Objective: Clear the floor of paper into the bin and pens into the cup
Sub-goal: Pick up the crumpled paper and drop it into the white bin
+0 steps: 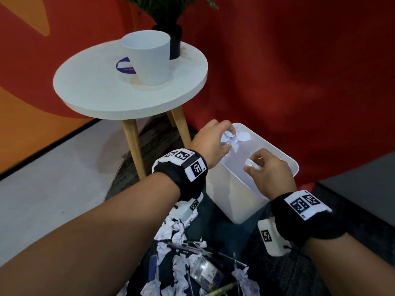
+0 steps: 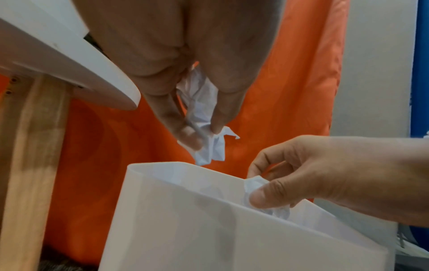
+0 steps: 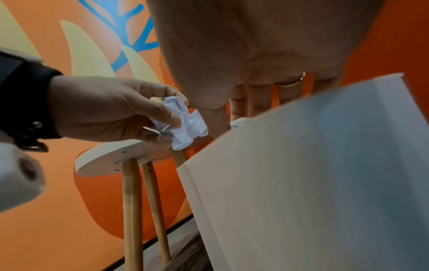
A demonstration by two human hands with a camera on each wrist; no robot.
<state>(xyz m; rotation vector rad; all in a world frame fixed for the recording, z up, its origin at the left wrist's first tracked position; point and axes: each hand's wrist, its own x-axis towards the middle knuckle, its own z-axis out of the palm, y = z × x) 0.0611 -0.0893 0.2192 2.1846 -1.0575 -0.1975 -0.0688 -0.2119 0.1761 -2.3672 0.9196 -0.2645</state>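
A white plastic bin point(image 1: 284, 159) stands on the dark rug in front of me. Over its far-left corner my left hand point(image 1: 215, 137) grips a crumpled white paper wad point(image 1: 233, 138), which hangs just above the rim point(image 2: 162, 165) in the left wrist view, held between fingers and thumb point(image 2: 204, 113). My right hand point(image 1: 265, 167) is over the bin's mouth and pinches a small paper ball point(image 1: 251, 163), seen again at the rim as a paper ball point(image 2: 257, 185). More crumpled paper point(image 1: 171, 231) and several pens point(image 1: 192, 245) lie on the rug near me. A white cup point(image 1: 147, 60) stands on the round table.
The round white table point(image 1: 96, 88) on wooden legs point(image 1: 134, 150) stands just left of the bin. A dark vase with a plant point(image 1: 175, 39) sits behind the cup. A red cloth backdrop point(image 1: 299, 71) hangs behind. Pale floor point(image 1: 53, 178) lies to the left.
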